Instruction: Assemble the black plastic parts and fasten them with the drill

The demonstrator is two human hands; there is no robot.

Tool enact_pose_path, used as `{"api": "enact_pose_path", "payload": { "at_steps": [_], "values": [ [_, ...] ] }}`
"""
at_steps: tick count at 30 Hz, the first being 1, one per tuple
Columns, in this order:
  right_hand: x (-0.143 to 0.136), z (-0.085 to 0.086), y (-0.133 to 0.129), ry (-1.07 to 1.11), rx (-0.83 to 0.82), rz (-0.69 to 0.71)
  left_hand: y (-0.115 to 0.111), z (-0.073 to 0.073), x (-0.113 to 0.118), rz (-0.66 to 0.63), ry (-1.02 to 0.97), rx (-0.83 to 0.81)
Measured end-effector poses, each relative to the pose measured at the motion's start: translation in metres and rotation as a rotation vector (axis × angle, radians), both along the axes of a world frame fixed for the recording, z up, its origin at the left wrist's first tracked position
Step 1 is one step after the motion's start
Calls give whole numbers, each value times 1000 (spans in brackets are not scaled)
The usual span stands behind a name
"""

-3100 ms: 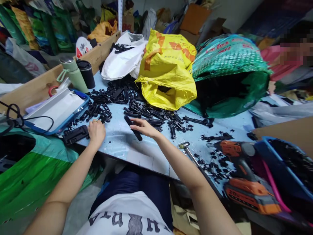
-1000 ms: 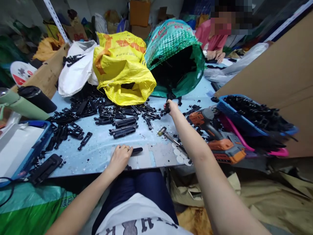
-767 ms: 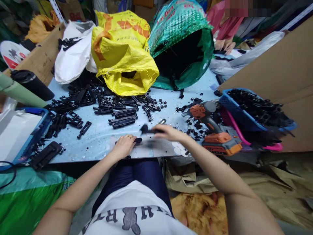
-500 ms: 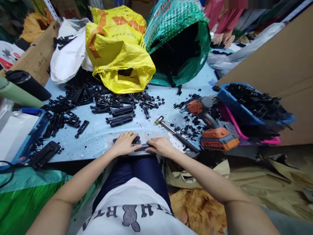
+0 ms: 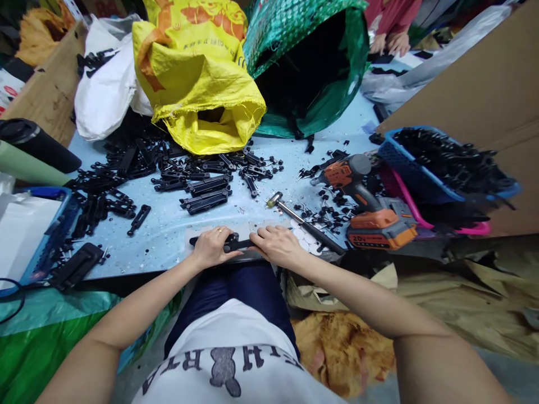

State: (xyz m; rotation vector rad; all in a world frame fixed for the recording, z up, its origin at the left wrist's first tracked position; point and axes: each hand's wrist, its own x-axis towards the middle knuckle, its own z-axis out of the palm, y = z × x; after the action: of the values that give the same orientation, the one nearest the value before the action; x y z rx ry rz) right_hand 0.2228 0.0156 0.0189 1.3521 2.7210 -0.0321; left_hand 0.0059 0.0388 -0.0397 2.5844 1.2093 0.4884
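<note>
At the table's front edge my left hand is closed around a long black plastic part. My right hand grips the right end of the same part, fingers curled over it. The part lies about level, and both hands partly cover it. Under it is a pale board. Just beyond my hands, several similar black parts lie stacked in rows. To the right of my right hand rests a hammer with a dark handle, beside white round discs.
An orange and black cordless drill lies right, beside a blue basket of black parts. Yellow and green sacks stand at the back. Left are a dark tumbler and another blue basket. Another person's hands show far right.
My left hand has turned and closed more around the black part, which now sits slightly higher and tilts a little. The right hand's fingers have curled over its end. The camera view shifted slightly.
</note>
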Motion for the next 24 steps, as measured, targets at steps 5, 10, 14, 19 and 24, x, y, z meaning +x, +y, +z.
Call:
{"api": "enact_pose_path", "payload": {
  "at_steps": [5, 10, 14, 19, 24],
  "values": [
    [8, 0, 10, 20, -26, 32, -1, 8, 2, -6, 38, -95],
    [33, -30, 18, 143, -13, -3, 53, 28, 43, -1, 42, -52],
    [43, -49, 7, 237, 0, -26, 133, 40, 93, 178, 138, 24],
    [65, -49, 9, 361, 44, -200, 175, 35, 141, 180, 227, -16],
    [108, -35, 90, 318, 196, -662, 166, 19, 166, 181, 250, -96]
  ]
}}
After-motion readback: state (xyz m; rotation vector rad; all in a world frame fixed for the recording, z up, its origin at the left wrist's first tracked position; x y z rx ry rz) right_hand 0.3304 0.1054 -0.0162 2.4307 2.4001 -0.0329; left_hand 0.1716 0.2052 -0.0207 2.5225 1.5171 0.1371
